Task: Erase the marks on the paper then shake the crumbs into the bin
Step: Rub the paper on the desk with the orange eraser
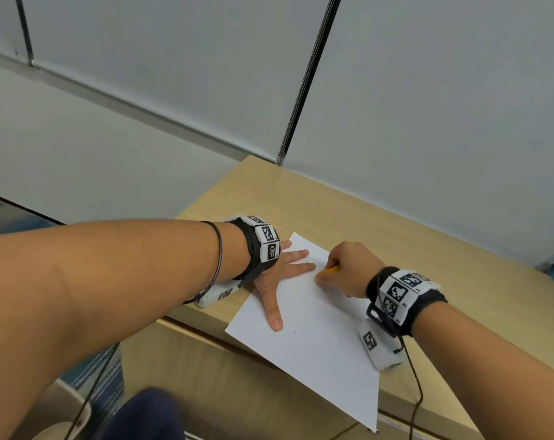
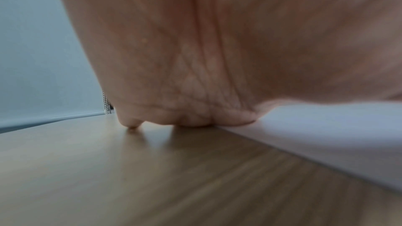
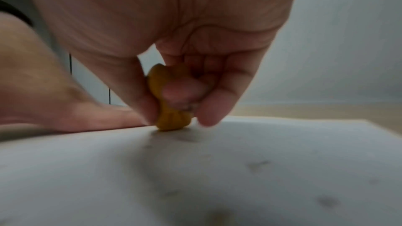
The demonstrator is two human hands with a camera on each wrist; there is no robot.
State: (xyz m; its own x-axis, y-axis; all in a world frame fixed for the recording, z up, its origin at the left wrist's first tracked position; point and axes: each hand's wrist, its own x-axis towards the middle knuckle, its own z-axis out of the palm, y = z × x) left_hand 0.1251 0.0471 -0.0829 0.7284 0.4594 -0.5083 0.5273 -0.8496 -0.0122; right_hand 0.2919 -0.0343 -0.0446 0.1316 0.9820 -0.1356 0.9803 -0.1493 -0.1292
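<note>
A white sheet of paper [image 1: 317, 338] lies slanted on the wooden desk [image 1: 396, 230], its near corner hanging past the front edge. Faint pencil marks and dark crumbs [image 3: 256, 165] dot its middle. My left hand [image 1: 279, 274] lies flat with spread straight fingers on the sheet's left part, pressing it down; the left wrist view shows the palm [image 2: 217, 57] against the desk at the paper's edge [image 2: 326, 140]. My right hand [image 1: 345, 268] pinches a small orange eraser [image 3: 172, 116] between thumb and fingers, its tip on the paper near the far corner.
Grey partition panels [image 1: 428, 106] rise right behind the desk. The desk's left end and front edge drop to the floor. A light-coloured container rim [image 1: 75, 404] shows at bottom left below the desk. A black cable [image 1: 417, 389] trails from my right wrist.
</note>
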